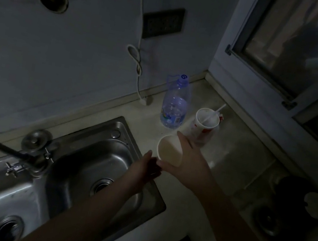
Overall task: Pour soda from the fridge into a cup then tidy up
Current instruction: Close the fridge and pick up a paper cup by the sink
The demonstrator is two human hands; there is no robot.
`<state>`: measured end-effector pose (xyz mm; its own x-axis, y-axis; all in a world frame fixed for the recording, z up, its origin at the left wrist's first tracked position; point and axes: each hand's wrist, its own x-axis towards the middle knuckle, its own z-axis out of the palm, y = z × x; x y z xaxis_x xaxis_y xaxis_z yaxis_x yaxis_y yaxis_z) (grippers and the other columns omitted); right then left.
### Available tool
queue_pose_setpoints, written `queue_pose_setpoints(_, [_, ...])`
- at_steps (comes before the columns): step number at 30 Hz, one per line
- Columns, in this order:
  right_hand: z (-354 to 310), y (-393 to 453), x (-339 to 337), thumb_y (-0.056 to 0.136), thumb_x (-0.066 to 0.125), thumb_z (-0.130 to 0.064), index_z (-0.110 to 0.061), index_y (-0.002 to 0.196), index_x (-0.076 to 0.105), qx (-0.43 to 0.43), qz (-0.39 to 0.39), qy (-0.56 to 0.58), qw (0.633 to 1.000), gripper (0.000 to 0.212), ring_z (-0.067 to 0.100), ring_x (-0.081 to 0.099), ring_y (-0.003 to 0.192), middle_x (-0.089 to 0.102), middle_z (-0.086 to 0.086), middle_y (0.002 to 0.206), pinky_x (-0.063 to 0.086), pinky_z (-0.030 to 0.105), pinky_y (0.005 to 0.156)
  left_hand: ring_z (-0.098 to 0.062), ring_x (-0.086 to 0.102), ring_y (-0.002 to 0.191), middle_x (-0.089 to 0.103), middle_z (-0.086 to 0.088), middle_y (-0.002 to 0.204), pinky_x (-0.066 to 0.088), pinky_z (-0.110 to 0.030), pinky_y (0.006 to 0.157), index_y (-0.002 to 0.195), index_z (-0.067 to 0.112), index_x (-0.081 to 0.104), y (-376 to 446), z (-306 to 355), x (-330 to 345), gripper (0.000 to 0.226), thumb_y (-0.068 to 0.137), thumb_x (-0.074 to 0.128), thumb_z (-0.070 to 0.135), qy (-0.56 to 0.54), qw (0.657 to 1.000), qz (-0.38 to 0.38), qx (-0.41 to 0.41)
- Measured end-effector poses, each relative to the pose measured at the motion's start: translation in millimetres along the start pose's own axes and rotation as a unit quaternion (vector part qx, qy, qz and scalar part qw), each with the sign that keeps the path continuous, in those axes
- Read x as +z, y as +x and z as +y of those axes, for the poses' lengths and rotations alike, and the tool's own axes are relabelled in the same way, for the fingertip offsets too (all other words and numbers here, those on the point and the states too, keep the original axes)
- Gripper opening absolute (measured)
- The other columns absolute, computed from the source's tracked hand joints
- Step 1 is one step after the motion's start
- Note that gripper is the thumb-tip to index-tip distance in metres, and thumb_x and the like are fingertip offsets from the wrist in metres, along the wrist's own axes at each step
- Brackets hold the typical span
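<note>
In the head view, a dim kitchen corner shows a pale counter [232, 153] running beside a steel sink [92, 164]. A white paper cup [170, 150] stands on the counter just right of the sink's far corner, its mouth open upward and its inside pale. The right hand [189, 161] wraps the cup from the right: the forefinger lies along the far rim and the thumb comes round the near side, so the hand holds the cup by its wall. The left hand [145, 170] reaches in over the sink's right edge with its fingers fairly straight and close together, the fingertips just beside the near side of the cup and the right thumb; whether they touch cannot be told in the poor light.

Behind the cup, near the wall, stands a clear plastic bottle [174, 104] with a blue cap and a carrying loop, upright and largely empty. Just right of it stands a red-and-white takeaway cup [205, 123] with a straw leaning in it. A tap [2, 148] juts over the sink from the left. A white cable [138, 64] hangs down the wall below a dark socket plate [162, 23]. A window [302, 49] fills the upper right.
</note>
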<state>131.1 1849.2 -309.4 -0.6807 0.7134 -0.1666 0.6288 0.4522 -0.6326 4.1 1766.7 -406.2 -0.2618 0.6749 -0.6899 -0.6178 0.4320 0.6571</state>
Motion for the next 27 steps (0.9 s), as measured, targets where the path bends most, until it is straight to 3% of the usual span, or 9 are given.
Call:
queue_pose_setpoints(5, [-12,2,11,0.064,0.08,-0.054,-0.025,0.15,0.018,-0.045,-0.027,0.003,0.999,0.11,0.013,0.035,0.133,0.029,-0.005,0.151,0.036,0.029,0.103,-0.024,0.065,0.11,0.072,-0.008,0.111,0.045,-0.041,0.105,0.117,0.013,0.065,-13,0,-28,0.037,0.095,0.056,0.041,-0.003,0.999,-0.002,0.043])
queue_pose_setpoints(12, [-49,3,30,0.063,0.082,-0.049,-0.03,0.15,0.015,-0.122,-0.072,0.01,0.99,0.111,0.009,0.034,0.132,0.027,-0.009,0.15,0.033,0.026,0.097,-0.02,0.067,0.105,0.075,-0.002,0.103,0.048,-0.038,0.099,0.114,0.017,0.065,-48,1,-71,0.029,0.094,0.057,0.037,-0.035,0.996,0.036,0.08])
queue_pose_setpoints(17, [-88,-4,55,0.062,0.083,-0.048,-0.034,0.146,0.022,-0.159,-0.082,0.018,0.984,0.105,0.0,0.033,0.12,0.033,-0.011,0.143,0.034,0.022,0.091,-0.02,0.068,0.105,0.074,-0.004,0.107,0.051,-0.035,0.089,0.116,0.018,0.066,-82,-3,-106,0.033,0.093,0.057,0.04,-0.069,0.991,0.063,0.091])
queue_pose_setpoints(20, [-109,-13,72,0.058,0.082,-0.055,-0.033,0.145,0.026,-0.176,-0.085,0.016,0.98,0.105,0.009,0.039,0.126,0.036,-0.009,0.144,0.041,0.029,0.095,-0.022,0.068,0.105,0.073,-0.007,0.11,0.051,-0.037,0.09,0.118,0.017,0.066,-104,-13,-129,0.036,0.093,0.058,0.041,-0.084,0.988,0.073,0.103])
queue_pose_setpoints(24, [-138,-34,92,0.056,0.076,-0.067,-0.033,0.145,0.026,-0.2,-0.092,-0.012,0.975,0.107,0.014,0.038,0.13,0.034,-0.01,0.147,0.043,0.042,0.1,-0.024,0.066,0.109,0.072,-0.009,0.112,0.047,-0.044,0.101,0.12,0.017,0.067,-135,-28,-161,0.038,0.091,0.06,0.042,-0.098,0.984,0.088,0.12])
queue_pose_setpoints(27, [-159,-58,108,0.06,0.078,-0.063,-0.033,0.145,0.026,-0.22,-0.1,-0.024,0.97,0.104,0.014,0.036,0.131,0.035,-0.01,0.146,0.039,0.037,0.102,-0.026,0.066,0.109,0.071,-0.012,0.113,0.05,-0.04,0.096,0.119,0.016,0.067,-162,-42,-187,0.039,0.091,0.06,0.041,-0.105,0.981,0.098,0.127])
